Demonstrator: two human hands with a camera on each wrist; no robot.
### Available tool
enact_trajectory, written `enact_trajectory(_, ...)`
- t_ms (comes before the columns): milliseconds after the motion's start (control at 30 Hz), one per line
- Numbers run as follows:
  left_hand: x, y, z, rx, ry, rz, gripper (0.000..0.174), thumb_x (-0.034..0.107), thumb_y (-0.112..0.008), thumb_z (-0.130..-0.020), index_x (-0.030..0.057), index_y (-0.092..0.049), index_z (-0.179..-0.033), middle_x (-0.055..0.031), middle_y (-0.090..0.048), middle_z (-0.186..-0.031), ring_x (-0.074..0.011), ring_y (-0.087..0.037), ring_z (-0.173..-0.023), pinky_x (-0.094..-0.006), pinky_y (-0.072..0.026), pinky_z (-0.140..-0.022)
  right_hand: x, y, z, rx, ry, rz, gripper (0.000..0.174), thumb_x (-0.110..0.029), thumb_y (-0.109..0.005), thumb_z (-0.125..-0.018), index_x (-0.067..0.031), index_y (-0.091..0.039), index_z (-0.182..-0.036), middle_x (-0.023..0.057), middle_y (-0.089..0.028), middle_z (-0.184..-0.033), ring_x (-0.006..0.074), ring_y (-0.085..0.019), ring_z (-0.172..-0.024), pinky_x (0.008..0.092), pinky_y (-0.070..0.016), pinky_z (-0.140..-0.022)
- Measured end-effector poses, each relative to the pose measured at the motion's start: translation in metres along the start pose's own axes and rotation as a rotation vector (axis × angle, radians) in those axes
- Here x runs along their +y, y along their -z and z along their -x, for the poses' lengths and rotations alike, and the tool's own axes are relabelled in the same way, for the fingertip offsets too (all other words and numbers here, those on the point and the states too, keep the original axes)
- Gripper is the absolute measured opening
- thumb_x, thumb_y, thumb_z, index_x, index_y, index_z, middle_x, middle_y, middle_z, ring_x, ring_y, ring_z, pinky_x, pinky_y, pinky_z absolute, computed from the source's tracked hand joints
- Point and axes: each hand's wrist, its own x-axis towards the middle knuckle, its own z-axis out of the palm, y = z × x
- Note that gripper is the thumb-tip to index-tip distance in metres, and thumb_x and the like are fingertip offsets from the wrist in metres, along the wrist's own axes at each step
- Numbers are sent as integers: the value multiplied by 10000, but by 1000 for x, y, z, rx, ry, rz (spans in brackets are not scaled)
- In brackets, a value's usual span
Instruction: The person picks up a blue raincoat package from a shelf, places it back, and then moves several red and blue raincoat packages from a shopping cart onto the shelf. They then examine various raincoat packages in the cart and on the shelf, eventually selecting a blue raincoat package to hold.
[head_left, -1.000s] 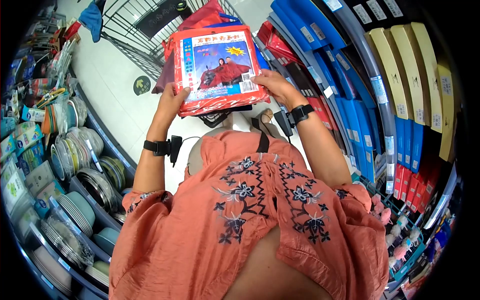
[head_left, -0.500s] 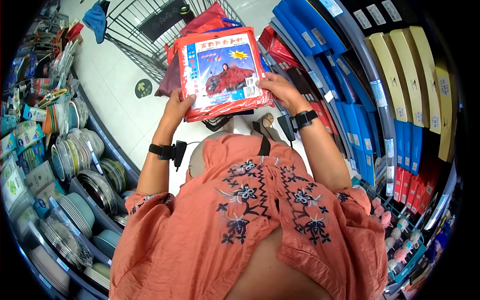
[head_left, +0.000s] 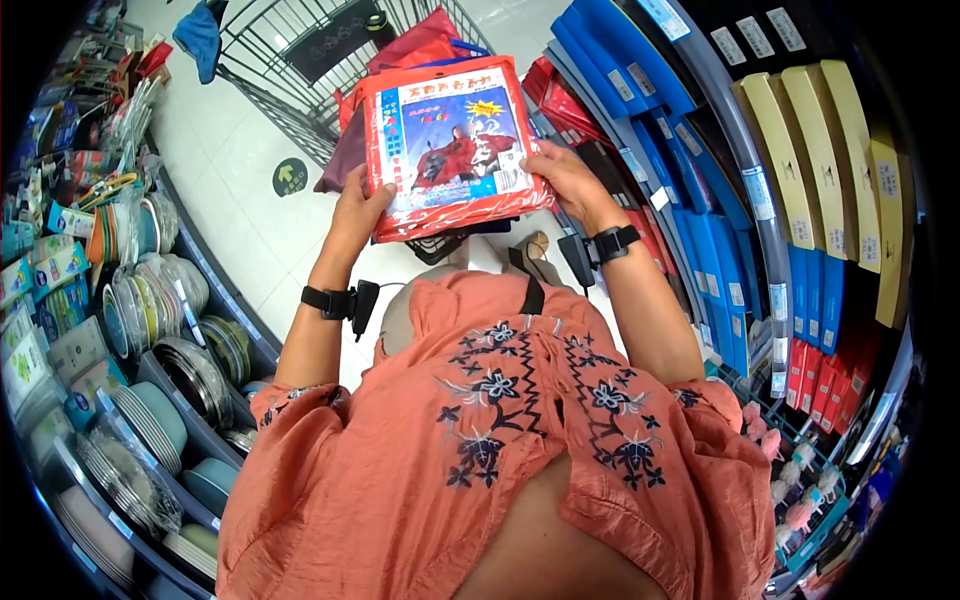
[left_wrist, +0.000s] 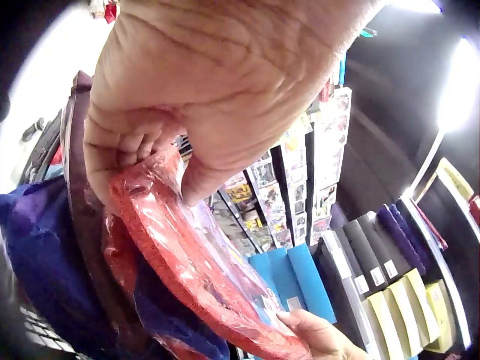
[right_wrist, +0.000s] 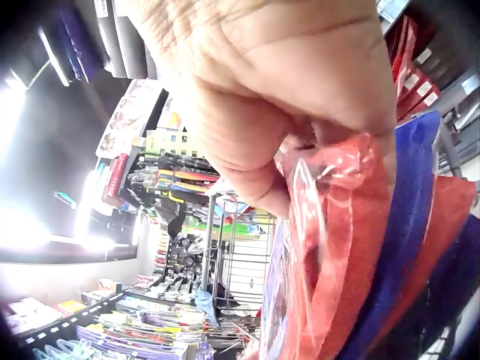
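A red package in clear plastic (head_left: 450,150), with a printed picture label on its face, is held up in front of the body. My left hand (head_left: 357,212) grips its lower left corner, thumb on the face and fingers underneath. At the lower right corner my right hand (head_left: 572,183) pinches it the same way. In the left wrist view the left hand (left_wrist: 202,90) curls round the red edge (left_wrist: 187,262). The right wrist view shows the right hand (right_wrist: 277,90) on the package's other corner (right_wrist: 330,225); blue and red fabric lies behind.
Beyond the package stands a wire shopping cart (head_left: 270,75) with dark red and blue items in it. Shelves of plates (head_left: 150,420) line the left side. On the right, shelving holds blue boxes (head_left: 715,250) and yellow boxes (head_left: 845,160). A blue cloth (head_left: 197,42) hangs by the cart.
Both hands and the package have shifted slightly right and down in the head view. The grip on both corners looks the same, while glare has moved over the label.
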Motion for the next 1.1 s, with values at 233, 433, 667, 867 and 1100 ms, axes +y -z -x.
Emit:
enact_trajectory(233, 13, -5, 4, -42, -5, 61, 659, 247, -668, -913, -115, -389, -1388, -215, -639, -1155, -211, -646, -1012, -301, -519, -853, -39, -20, 24, -37, 152, -36, 352, -48, -588, -857, 43, -565, -1197, 123, -684, -1042, 161, -696, -865, 287, -570, -777)
enact_trajectory(433, 54, -15, 18, -174, 20, 59, 691, 382, -636, -935, -77, -414, -1401, -116, -629, -1062, -148, -605, -907, -256, -484, -774, -101, -50, 61, -56, 324, 86, 372, -56, -584, -856, 22, -573, -1220, 72, -684, -1023, 118, -672, -868, 260, -535, -795)
enact_trajectory(667, 99, -38, 16, -496, -34, 84, 716, 551, -464, -988, 40, -370, -1481, -178, -509, -1383, -286, -555, -1210, -402, -471, -963, -141, -82, 85, 143, 717, 759, 232, -150, -590, -817, 19, -599, -976, 123, -579, -804, 209, -553, -721, 339, -442, -652)
enact_trajectory(867, 85, -52, 4, -526, 175, 508, 855, 713, -297, -960, 51, -330, -1500, -202, -441, -1458, -342, -525, -1255, -445, -482, -975, -104, -115, 65, 54, 871, 1010, 228, -96, -583, -803, 16, -566, -1000, 231, -582, -946, 450, -579, -902, 486, -479, -733)
enact_trajectory(1100, 99, -22, 30, -309, 110, 783, 753, 652, -213, -1001, 86, -336, -1482, -122, -464, -1447, -272, -509, -1288, -433, -456, -1039, -83, -155, 62, -182, 809, 1054, 250, -158, -595, -818, -8, -602, -1018, 193, -618, -993, 391, -612, -930, 460, -495, -806)
